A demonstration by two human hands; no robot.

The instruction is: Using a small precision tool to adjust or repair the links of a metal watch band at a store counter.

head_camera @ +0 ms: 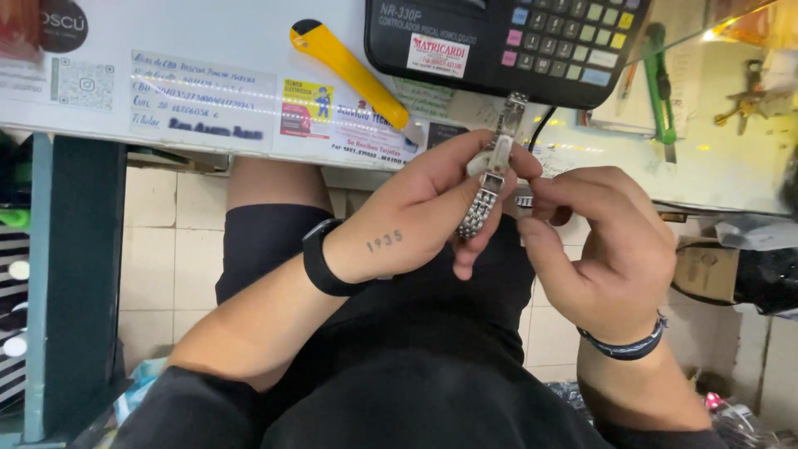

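My left hand (pixel 420 218) grips a silver metal wristwatch (pixel 490 179) by its linked band, holding it upright just below the edge of the white desk (pixel 208 50). The upper part of the band rises past my thumb toward the desk. My right hand (pixel 607 245) is close beside it, its fingertips pinched at the band's right side near the watch case. A black band sits on my left wrist and a dark bracelet on my right wrist. Both hands hover over my lap.
On the desk lie a yellow utility knife (pixel 349 68), a black machine with coloured keys (pixel 507 41), a green-handled tool (pixel 659 83) and keys (pixel 748 96). A cardboard box (pixel 705 270) sits at right. Tiled floor lies below.
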